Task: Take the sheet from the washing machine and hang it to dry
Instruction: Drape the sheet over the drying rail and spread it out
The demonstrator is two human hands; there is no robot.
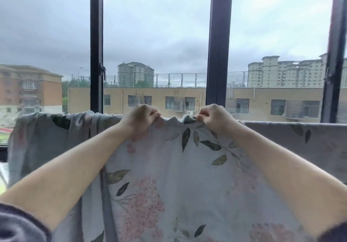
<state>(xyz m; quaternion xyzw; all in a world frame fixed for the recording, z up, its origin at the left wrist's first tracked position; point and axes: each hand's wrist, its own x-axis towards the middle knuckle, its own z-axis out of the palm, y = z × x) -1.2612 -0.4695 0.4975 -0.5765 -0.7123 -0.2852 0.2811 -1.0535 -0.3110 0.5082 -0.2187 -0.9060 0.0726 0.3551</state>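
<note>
Before the dark-framed window (217, 53), the left hand (142, 118) and right hand (214, 117) each pinched the rippled top edge of the soft, floral-printed sheet (169, 176), draped in folds.

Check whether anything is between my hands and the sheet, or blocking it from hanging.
Nothing visible does. The left hand and right hand pinch the top edge of the sheet, which hangs draped in front of the window. Whatever carries it is hidden under the fabric.
</note>
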